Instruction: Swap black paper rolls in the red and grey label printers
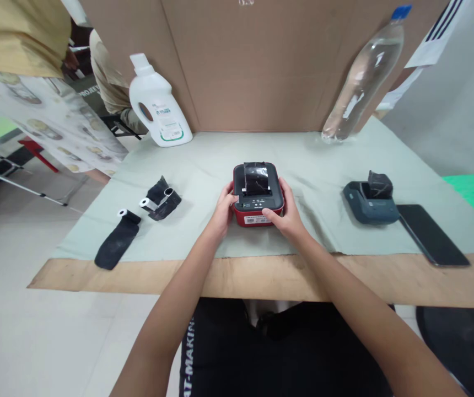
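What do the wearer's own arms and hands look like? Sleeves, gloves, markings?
Left hand and right hand bare: no gloves or watch visible. Left arm and right arm also bare, no sleeves or markings in view. Black clothing below, white lettering on its left.

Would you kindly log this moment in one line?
left hand: holding red-black device; right hand: same device; right: phone

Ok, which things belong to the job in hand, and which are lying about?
Likely job:
red device, between left hand and right hand
black strip on it

Seemingly lying about:
black rolls and dark device, possibly related
phone
white jug
clear bottle
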Available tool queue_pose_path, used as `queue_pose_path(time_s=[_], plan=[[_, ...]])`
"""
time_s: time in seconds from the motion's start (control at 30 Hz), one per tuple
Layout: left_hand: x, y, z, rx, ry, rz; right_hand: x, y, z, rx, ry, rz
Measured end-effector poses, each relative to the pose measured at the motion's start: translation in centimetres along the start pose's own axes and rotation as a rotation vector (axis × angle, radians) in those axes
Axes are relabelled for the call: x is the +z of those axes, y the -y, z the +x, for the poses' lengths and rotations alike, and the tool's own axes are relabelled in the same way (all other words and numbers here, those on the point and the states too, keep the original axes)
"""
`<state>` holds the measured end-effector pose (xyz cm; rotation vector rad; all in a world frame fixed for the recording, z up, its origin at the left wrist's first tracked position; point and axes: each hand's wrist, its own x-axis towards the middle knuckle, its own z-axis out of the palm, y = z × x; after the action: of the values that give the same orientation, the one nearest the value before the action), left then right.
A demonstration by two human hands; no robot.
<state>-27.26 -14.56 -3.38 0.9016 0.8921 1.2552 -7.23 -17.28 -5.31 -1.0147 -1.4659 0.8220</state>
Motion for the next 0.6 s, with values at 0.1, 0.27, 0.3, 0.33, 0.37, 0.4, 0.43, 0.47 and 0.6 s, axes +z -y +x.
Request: queue_pose_path(time_s=[0.1,0.27,0.3,0.33,0.37,0.4,0.43,0.47,0.6], plan=[[0.05,0.09,0.09,0.002,-0.019,-0.004,0.03,0.01,0.01,-0.005,-0.01,0.01],[-0.05,0.03,0.36,-0.024,-0.033,0.001,-0.1,-0.2,-0.09,0.022,-0.011,-0.037],[-0.09,0.04,0.42,-0.018,-0.03,-0.004,-0.09,-0.25,-0.11,0.029,-0.013,-0.045],[-0.13,0.07,0.47,-0.011,-0.022,-0.008,-0.07,-0.28,-0.13,0.035,-0.015,-0.048],[-0.18,0.13,0.51,-0.004,-0.01,-0.013,-0.02,-0.3,-0.15,0.039,-0.016,-0.044],[-0.22,0.22,0.55,0.003,0.0,-0.014,0.03,-0.29,-0.16,0.041,-0.016,-0.034],[-0.27,0.34,0.57,0.012,0.006,-0.011,0.09,-0.27,-0.16,0.043,-0.019,-0.022],[-0.32,0.46,0.58,0.024,0.006,-0.004,0.15,-0.23,-0.17,0.046,-0.024,-0.01],[-0.47,0.79,0.31,0.042,-0.013,0.06,0.2,-0.16,-0.17,0.081,-0.034,0.007]])
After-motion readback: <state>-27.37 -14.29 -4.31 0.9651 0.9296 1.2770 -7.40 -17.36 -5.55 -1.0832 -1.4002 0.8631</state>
